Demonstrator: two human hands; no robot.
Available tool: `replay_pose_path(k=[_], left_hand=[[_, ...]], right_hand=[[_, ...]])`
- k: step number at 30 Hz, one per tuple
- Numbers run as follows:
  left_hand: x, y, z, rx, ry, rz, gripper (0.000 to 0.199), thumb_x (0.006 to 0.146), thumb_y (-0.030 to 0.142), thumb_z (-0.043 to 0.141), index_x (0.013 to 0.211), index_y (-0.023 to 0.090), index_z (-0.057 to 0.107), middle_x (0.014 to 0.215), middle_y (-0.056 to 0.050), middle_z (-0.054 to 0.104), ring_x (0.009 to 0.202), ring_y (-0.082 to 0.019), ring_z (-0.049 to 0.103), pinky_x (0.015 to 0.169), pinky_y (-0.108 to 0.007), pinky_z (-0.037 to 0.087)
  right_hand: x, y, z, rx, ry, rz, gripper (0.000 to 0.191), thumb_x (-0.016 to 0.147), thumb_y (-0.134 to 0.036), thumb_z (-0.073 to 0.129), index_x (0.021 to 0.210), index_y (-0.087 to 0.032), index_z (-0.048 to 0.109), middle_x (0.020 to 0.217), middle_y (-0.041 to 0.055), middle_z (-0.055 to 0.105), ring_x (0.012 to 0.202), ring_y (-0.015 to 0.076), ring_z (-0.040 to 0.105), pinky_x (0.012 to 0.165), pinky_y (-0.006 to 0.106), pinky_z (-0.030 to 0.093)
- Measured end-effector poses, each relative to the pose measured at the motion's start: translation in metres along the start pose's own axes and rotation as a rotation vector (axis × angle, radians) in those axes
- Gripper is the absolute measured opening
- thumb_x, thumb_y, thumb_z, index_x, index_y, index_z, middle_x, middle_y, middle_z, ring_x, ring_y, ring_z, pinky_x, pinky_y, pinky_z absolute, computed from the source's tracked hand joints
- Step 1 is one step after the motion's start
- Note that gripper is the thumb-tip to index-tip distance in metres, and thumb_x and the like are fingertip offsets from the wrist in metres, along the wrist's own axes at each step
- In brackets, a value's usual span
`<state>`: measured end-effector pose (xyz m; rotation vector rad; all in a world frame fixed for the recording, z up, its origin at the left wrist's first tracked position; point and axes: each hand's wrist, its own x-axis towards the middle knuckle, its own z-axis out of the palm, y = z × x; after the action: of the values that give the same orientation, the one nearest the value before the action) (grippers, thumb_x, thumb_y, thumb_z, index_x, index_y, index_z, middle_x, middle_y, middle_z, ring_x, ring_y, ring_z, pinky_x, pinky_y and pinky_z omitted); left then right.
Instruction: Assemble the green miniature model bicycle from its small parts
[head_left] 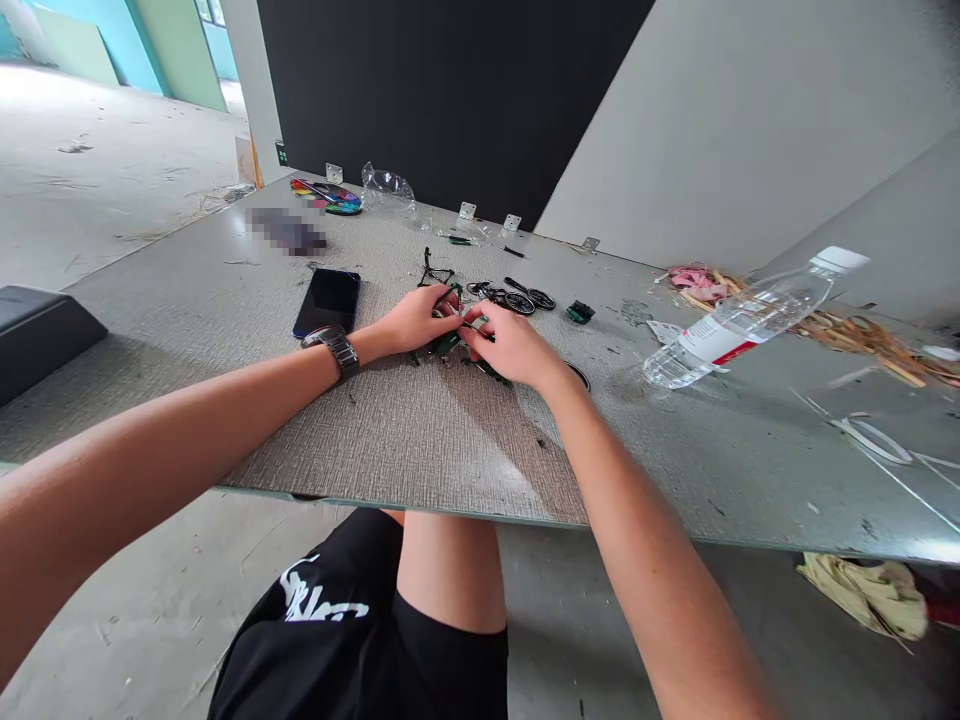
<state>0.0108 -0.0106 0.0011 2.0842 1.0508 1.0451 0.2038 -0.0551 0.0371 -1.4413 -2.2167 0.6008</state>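
Note:
My left hand (417, 318) and my right hand (510, 343) meet over the middle of the grey textured table (405, 440). The fingers of both are closed on a small dark green part (447, 344), mostly hidden between them. Just behind my hands lie a thin black frame piece (435, 272) and small black spoked wheels (529, 299). Another wheel (579, 377) shows partly past my right wrist. A green and black block (580, 312) sits to the right of the wheels. More dark bits lie under my fingers, too small to name.
A phone (328, 300) lies left of my hands, with a dark case (45, 330) at the far left. A water bottle (742, 325) leans at the right. Clear plastic packaging (388, 190) and a colourful round item (327, 196) lie at the back, beside wood scraps (862, 335) at right.

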Motion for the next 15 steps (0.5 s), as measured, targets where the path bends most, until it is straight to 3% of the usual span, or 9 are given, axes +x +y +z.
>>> replay_pose_path(k=[11,15], left_hand=[[0.0001,0.0054,-0.0019,-0.03,-0.012,-0.013,0.006,0.084,0.021,0.059,0.085,0.015,0.059,0.077,-0.001,0.062,0.071,-0.013,0.053,0.07,-0.029,0.041],[0.0,0.0056,-0.0029,-0.036,-0.023,-0.011,0.009,0.085,0.025,0.061,0.085,0.016,0.058,0.077,-0.001,0.062,0.071,-0.013,0.054,0.068,-0.028,0.041]], right_hand=[[0.0006,-0.0008,0.0005,-0.068,0.064,-0.025,0.026,0.099,-0.045,0.057,0.105,-0.022,0.067,0.077,0.0031,0.069,0.063,0.0173,0.056,0.061,0.032,0.037],[0.0024,0.0015,0.0021,0.001,0.069,-0.032,0.021,0.097,-0.04,0.06,0.103,-0.021,0.067,0.084,0.0051,0.072,0.07,0.0187,0.061,0.065,0.033,0.042]])
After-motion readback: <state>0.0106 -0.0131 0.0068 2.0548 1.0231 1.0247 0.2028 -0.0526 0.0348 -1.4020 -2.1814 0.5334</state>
